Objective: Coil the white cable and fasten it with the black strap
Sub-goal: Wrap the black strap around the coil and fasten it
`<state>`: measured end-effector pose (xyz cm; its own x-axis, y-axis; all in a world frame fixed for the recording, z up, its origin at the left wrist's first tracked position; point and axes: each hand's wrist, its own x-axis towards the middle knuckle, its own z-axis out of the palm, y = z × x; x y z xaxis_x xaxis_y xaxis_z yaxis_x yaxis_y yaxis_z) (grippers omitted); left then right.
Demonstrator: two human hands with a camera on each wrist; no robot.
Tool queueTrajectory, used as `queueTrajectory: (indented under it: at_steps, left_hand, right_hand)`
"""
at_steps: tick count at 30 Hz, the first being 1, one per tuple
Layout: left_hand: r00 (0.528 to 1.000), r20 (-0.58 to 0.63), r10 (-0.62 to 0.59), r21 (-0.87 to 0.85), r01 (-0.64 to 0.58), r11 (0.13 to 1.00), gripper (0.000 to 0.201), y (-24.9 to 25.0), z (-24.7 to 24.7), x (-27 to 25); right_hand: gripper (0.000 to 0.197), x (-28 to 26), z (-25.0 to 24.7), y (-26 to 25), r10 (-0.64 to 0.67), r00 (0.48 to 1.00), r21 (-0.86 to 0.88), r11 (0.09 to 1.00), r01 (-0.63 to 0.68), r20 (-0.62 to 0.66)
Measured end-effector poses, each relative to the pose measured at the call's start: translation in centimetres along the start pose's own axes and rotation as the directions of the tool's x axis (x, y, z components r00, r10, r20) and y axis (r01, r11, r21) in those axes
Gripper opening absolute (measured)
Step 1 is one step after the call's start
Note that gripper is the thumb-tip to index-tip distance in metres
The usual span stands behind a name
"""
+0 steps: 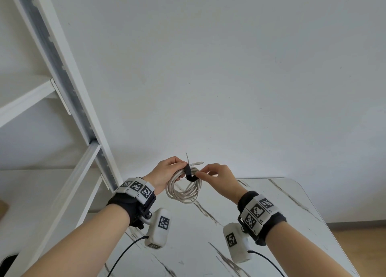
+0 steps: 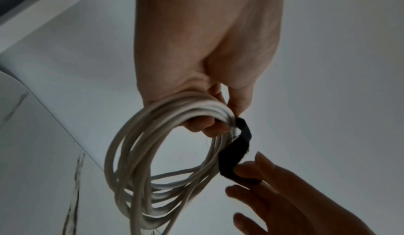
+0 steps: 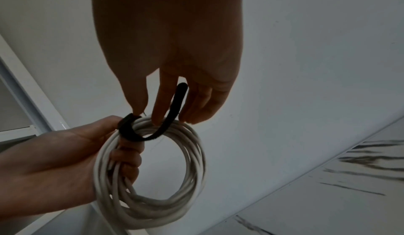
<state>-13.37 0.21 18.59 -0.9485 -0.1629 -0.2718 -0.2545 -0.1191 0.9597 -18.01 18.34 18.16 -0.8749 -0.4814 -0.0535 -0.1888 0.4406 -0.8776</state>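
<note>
A: What is seen from the head view?

B: A white round cable wound into a coil (image 1: 183,188) is held up in the air above the white marble-patterned desk (image 1: 271,224). The left hand (image 1: 167,173) is curled round the top of the coil, so that grip is clamped on it. A black fabric strap (image 1: 189,173) is laid over the strands there, and its free end is pinched by the right hand (image 1: 219,178). One white cable plug (image 1: 196,163) is seen sticking out above the strap. A white metal shelf frame (image 1: 62,72) is seen at the left, against a plain white wall (image 1: 229,67).

A: And from the left wrist?

B: The coil (image 2: 135,169) is seen hanging from the left hand (image 2: 207,48), whose fingers (image 2: 205,124) are passed through the loop and curled under the strands. The strap (image 2: 234,154) is seen running down from the thumb side to the right hand (image 2: 284,195), where it is pinched at the fingertips (image 2: 244,169).

A: And from the right wrist?

B: The strap (image 3: 174,111) is shown looped over the strands beside the left hand (image 3: 65,152) and rising between the fingers of the right hand (image 3: 170,48), whose grip is closed on it. The coil (image 3: 153,178) is kept clear of the desk (image 3: 328,204).
</note>
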Motion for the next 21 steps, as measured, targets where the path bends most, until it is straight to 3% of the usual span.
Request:
queueTrajectory:
  at_steps: [4,8,10,21]
  left_hand:
    - [1.0,-0.011,0.004,0.004,-0.004,1.0,0.012,0.1,0.0,0.1]
    - [1.0,0.006,-0.016,0.043,0.015,0.999,0.01,0.3,0.1,0.1]
    - [0.999,0.041,-0.03,0.058,0.028,0.998,0.011,0.4,0.4,0.0]
    - [0.975,0.204,-0.091,0.188,0.053,0.981,0.014,0.9,1.1,-0.6]
  right_hand:
    - [0.012,0.4,0.0,-0.2,-0.065,0.995,-0.077,0.995,0.059,-0.08]
    - [0.061,0.3,-0.1,-1.4,-0.099,0.995,-0.114,0.988,0.099,0.011]
    - [0.073,0.5,0.1,-1.7,-0.093,0.993,-0.16,0.982,0.103,0.069]
    - [0.058,0.8,-0.2,-1.1,-0.046,0.984,-0.237,0.968,0.087,0.173]
